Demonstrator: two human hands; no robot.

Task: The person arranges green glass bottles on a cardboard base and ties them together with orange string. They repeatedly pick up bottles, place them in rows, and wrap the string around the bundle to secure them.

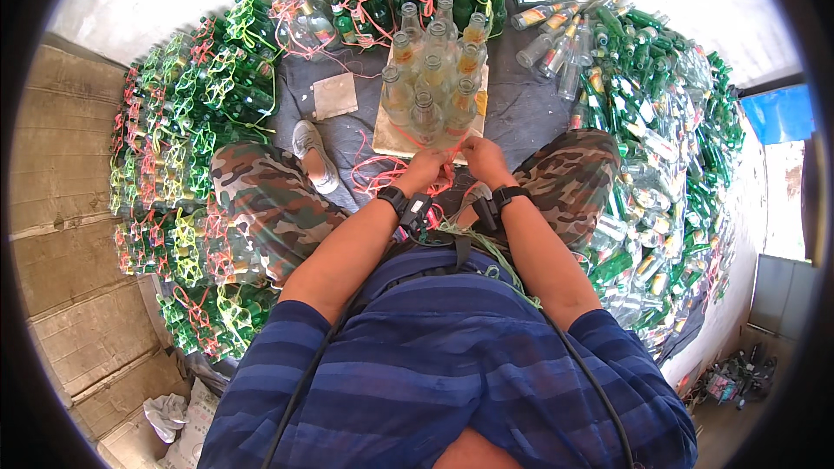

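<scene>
The heap of loose bottles (638, 126) fills the right of the frame, green and clear, too many to count. At the left, tied bundles (248, 78) are stacked in numbers too crowded to count surely; four more bundles (357, 9) stand in a row along the top. One pale board (387, 141) lies just above the centre, bearing ten clear bottles (423, 113), as far as I can count, upright in a close group. The two hands are near each other at the board's lower edge: left hand (423, 172) and right hand (486, 161) both seem to pinch the red string (453, 153), fingertips drawn together. One flat square piece (335, 95) lies left of the board. Thinnest is the string, which appears to run along the near side of the bottles' bases, with slack trailing to the lower left. The step in hand looks like binding the group; the next move probably calls for drawing the string snug without tipping the front bottle.
</scene>
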